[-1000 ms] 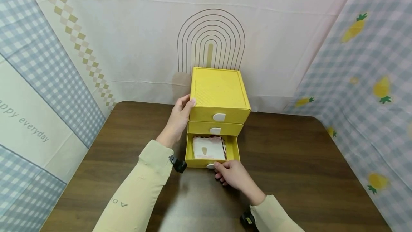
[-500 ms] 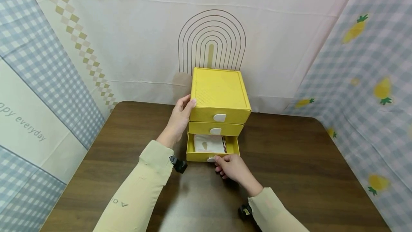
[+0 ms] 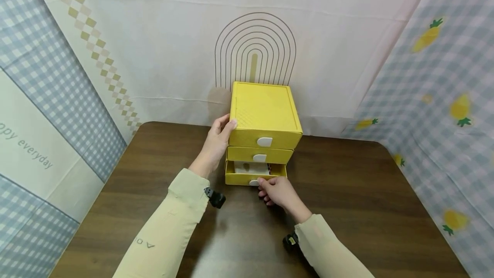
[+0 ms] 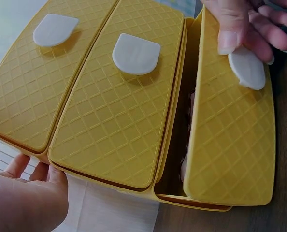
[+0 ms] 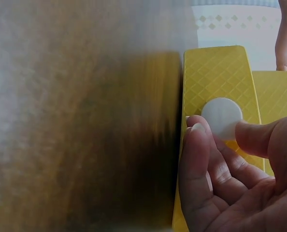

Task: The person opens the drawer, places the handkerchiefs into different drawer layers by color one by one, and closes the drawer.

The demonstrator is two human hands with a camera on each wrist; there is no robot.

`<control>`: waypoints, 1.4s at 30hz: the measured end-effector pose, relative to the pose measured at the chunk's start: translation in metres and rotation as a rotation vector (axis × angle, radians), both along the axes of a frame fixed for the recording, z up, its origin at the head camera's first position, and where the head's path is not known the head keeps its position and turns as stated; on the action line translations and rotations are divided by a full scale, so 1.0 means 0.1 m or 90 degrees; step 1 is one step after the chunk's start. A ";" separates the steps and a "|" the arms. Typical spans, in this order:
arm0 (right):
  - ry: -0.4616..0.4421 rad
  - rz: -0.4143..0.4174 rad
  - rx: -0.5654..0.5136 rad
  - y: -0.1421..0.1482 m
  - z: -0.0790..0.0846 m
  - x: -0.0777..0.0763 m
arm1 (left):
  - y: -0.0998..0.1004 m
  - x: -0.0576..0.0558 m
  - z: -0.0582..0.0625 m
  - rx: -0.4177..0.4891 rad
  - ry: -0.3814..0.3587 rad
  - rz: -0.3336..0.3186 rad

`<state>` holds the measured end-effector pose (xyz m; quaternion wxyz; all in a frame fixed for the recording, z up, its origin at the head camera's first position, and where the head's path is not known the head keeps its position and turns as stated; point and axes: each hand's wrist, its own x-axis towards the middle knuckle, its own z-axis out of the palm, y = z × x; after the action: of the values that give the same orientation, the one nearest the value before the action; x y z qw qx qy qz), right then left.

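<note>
A yellow three-drawer cabinet with white handles stands on the table. Its bottom drawer is partly pulled out. A folded white cloth-like item with a dark checked edge lies inside, largely covered by the drawers above. My right hand pinches the bottom drawer's white handle between thumb and fingers. My left hand rests against the cabinet's upper left side, thumb at the top front corner. The left wrist view shows those fingers touching the side wall.
The dark wooden table extends on both sides of the cabinet and in front. A patterned white cloth hangs behind it, with blue checked cloth at the right. Each wrist carries a small black camera.
The bottom drawer has slid inward, away from me, with my right hand moving along on its handle. Less of the white item shows. My left hand stays at the cabinet's side.
</note>
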<state>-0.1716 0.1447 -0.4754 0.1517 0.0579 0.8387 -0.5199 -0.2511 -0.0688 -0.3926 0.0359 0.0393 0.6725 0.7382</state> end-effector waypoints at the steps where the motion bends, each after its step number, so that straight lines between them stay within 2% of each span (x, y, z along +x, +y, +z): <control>1: -0.003 -0.003 0.000 0.00 0.00 -0.01 | 0.00 0.00 0.00 -0.003 -0.001 -0.001; 11: -0.001 -0.022 -0.002 -0.06 -0.02 -0.16 | -0.06 0.02 -0.02 -0.012 -0.009 -0.014; 20: 0.063 -0.033 0.052 -0.04 -0.02 -0.30 | -0.04 -0.01 -0.01 -0.011 -0.010 -0.012; 24: 0.055 -0.039 0.067 -0.01 -0.03 -0.31 | 0.00 0.01 -0.03 -0.004 -0.023 -0.011; 35: 0.040 -0.051 0.037 0.02 -0.04 -0.27 | 0.04 0.03 -0.03 -0.010 -0.017 -0.025; 42: 0.042 -0.056 0.028 0.02 -0.03 -0.30 | 0.05 -0.01 -0.04 -0.011 -0.012 -0.028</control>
<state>-0.2011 0.1470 -0.4782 0.0997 0.0812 0.8510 -0.5092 -0.2518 -0.0634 -0.3968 0.0587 0.0466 0.6776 0.7316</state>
